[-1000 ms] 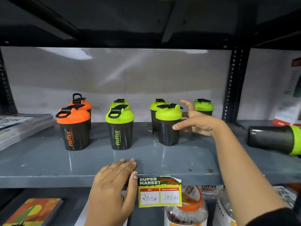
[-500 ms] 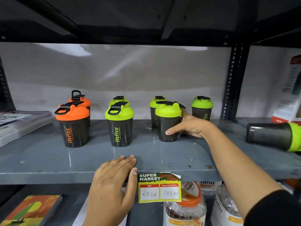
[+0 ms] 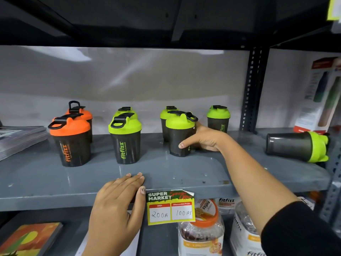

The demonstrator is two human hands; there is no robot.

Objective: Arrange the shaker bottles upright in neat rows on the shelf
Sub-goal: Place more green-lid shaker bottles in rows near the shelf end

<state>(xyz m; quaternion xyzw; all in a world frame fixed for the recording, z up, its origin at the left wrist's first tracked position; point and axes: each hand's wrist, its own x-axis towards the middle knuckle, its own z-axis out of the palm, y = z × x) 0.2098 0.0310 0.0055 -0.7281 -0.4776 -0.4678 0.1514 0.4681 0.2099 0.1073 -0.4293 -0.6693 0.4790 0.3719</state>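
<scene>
Right hand (image 3: 203, 139) wrapped round the lower body of a green-lidded shaker bottle (image 3: 180, 133) standing upright in the front row, forefinger laid across its front, thumb side hidden behind. Left hand (image 3: 118, 204) flat and spread over the front edge of the grey shelf (image 3: 55, 182), gripping nothing.

Seven bottles upright in all. Front row, from the left end: front orange-lidded shaker (image 3: 71, 141), front green-lidded shaker (image 3: 125, 138), then the gripped one. Back row: rear orange-lidded shaker (image 3: 81, 112), two green lids partly hidden behind the front bottles, and a rear green-lidded shaker (image 3: 218, 117) alone, no front partner.

Turning point for the next move, probably: a fallen green-lidded shaker (image 3: 297, 145) on its side near the right end of the shelf, long axis running left to right, base toward the middle, lid toward the right upright post. Well to the right of the right hand, far from the left; clearly a reach for the right.

Legible: "fitfizz" running up the bottle bodies, orange on one, green on others; "PICK YOUR POWER" beside it, faint. Price tag (image 3: 170, 208) hanging from the shelf's front edge: "SUPER MARKET", "MRP 200", "Discounted Price 100 rs". "Fitfizz" also on jars (image 3: 201, 235) below.
</scene>
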